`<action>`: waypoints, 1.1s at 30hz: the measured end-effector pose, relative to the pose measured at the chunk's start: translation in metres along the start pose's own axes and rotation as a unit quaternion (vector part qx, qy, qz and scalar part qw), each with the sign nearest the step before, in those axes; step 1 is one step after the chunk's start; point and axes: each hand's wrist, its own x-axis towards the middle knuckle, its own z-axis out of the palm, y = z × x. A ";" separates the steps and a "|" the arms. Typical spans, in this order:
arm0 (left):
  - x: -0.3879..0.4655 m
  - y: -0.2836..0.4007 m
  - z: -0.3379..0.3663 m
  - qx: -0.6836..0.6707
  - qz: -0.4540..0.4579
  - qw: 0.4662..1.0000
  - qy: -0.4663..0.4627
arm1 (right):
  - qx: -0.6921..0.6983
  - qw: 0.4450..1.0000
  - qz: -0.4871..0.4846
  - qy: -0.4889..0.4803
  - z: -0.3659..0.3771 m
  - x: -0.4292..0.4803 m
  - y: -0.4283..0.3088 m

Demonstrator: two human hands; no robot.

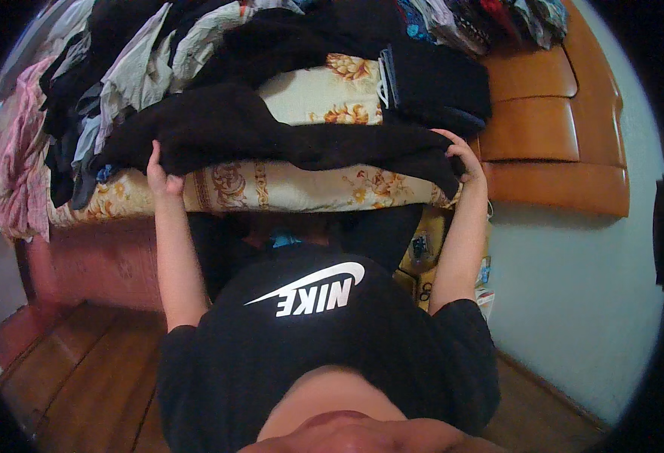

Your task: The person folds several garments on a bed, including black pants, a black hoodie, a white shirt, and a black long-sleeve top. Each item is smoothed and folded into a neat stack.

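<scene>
A long black garment (309,141) stretches sideways along the near edge of a bed with a floral cover (241,187). My left hand (165,172) is at its left part, thumb on top and the other fingers mostly hidden; whether they grip the cloth I cannot tell. At the garment's narrower right end, my right hand (462,156) has its fingers bent around the cloth edge. Just beyond the right end lies a stack of folded dark clothes (439,85), with white and grey-blue edges showing at its left side.
Loose clothes (134,73) heap at the far left, beside a pink cloth (23,153). More folded clothes (456,25) lie at the top right, near the brown padded headboard (536,130). Boxes or packages (422,249) stand below the bed edge at right.
</scene>
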 end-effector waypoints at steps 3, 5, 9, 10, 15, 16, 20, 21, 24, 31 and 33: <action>-0.015 -0.017 -0.016 0.000 -0.036 0.999 0.000 | -0.302 0.933 0.107 0.163 -0.038 0.015 0.033; -0.029 -0.045 -0.025 0.035 -0.022 0.998 0.050 | -0.416 0.881 0.064 0.214 -0.050 0.025 0.076; -0.055 -0.078 -0.036 0.054 -0.094 0.988 0.108 | -0.513 0.726 -0.040 0.456 -0.044 0.027 0.151; -0.060 -0.082 -0.037 0.081 -0.094 0.986 0.110 | -0.487 0.709 -0.063 0.506 -0.040 0.022 0.163; -0.057 -0.077 -0.027 0.145 -0.082 0.976 0.139 | -0.359 0.774 -0.009 0.522 -0.040 0.000 0.178; -0.052 -0.071 -0.022 0.160 -0.056 0.971 0.170 | -0.303 0.807 -0.032 0.505 -0.046 -0.002 0.170; -0.043 -0.040 0.001 0.047 0.000 0.999 -0.018 | -0.101 0.885 -0.196 0.409 -0.085 -0.017 0.115; -0.044 -0.036 0.002 0.007 0.013 0.996 -0.087 | 0.022 0.924 -0.184 0.334 -0.097 -0.028 0.102; -0.057 -0.049 -0.016 0.072 -0.001 0.997 -0.034 | -0.134 0.884 -0.174 0.413 -0.122 -0.035 0.095; -0.076 -0.114 -0.095 0.188 -0.132 0.963 0.140 | -0.482 0.720 0.046 0.497 -0.126 -0.012 0.161; -0.074 -0.114 -0.103 0.184 -0.115 0.968 0.130 | -0.494 0.689 0.043 0.528 -0.117 -0.014 0.159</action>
